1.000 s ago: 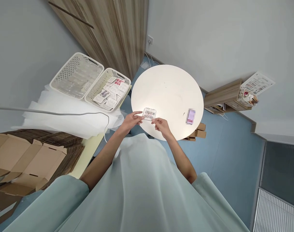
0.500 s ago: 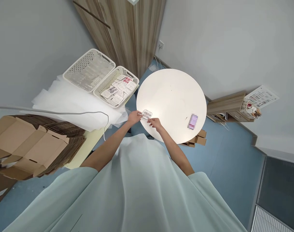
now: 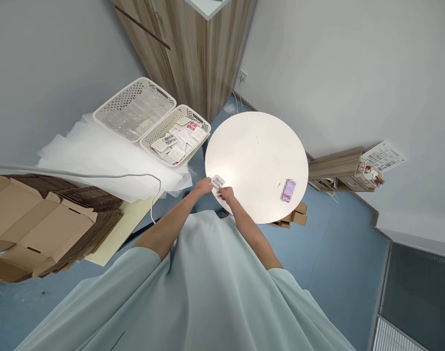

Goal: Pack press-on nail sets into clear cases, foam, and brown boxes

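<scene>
A small clear case with rows of tiny pieces [image 3: 218,182] is held over the near left edge of the round white table [image 3: 259,151]. My left hand [image 3: 203,185] is closed on its left side, with the fingers pinched together. At its lower right corner, my right hand [image 3: 226,194] is closed too, its thumb and fingers against the edge. What the tiny pieces are is too small to make out.
Left of the table stand a white basket of clear plastic cases [image 3: 134,85] and another basket of printed cards [image 3: 208,127]. White sheets [image 3: 108,163] and stacked flat cardboard boxes [image 3: 57,219] lie nearer. A blurred purple object [image 3: 288,190] rests on the table's right side.
The view has shifted slightly. Both hands have moved a little left and down in the picture with the clear case, and my right hand has come closer against it.
</scene>
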Demonstrator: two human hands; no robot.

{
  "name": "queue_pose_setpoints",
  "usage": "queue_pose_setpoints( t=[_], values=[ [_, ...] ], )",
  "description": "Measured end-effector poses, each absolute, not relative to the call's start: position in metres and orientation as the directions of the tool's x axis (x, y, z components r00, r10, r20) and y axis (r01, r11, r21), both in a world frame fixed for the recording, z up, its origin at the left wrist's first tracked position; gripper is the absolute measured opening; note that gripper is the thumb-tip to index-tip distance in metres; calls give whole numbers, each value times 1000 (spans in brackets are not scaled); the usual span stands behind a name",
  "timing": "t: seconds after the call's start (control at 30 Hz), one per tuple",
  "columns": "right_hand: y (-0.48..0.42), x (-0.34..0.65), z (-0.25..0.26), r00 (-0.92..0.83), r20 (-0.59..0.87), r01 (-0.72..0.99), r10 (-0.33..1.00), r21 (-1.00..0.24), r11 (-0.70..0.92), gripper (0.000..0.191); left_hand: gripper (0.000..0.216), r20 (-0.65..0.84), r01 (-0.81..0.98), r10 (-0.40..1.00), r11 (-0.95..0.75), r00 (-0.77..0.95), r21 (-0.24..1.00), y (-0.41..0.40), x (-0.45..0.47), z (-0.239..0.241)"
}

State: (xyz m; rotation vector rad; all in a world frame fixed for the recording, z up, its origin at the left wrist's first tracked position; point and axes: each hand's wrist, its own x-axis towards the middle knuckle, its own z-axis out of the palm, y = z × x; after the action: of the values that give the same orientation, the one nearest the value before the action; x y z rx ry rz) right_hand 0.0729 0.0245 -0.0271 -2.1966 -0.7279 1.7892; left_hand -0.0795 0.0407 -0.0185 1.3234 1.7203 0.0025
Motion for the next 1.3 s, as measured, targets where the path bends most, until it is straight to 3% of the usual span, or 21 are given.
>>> queue_pose_setpoints(
  t=[0.3,0.4,0.63,0.9,1.17,1.3],
  values=[
    [32,75,5,85,-815,267,574,-536,-801,4,56,-621,648,781,443,59,620,28,-98,-11],
    [37,69,26,31,-787,297,616,-581,-758,10,53,-585,562,810,463,47,686,16,-113,-4],
    [50,27,68,-217,-650,421,728,-735,-532,23,43,-456,302,872,489,-177,819,-23,-170,15],
    [74,-63,72,-342,-574,495,744,-783,-377,26,50,-327,361,766,575,-554,734,-40,-264,13],
    [67,-118,78,-453,-564,535,691,-792,-296,23,70,-360,573,815,577,-454,582,-10,-311,-14],
    [58,-123,80,-437,-590,571,679,-765,-298,27,57,-365,633,823,568,-435,525,-6,-308,-20]
  ],
)
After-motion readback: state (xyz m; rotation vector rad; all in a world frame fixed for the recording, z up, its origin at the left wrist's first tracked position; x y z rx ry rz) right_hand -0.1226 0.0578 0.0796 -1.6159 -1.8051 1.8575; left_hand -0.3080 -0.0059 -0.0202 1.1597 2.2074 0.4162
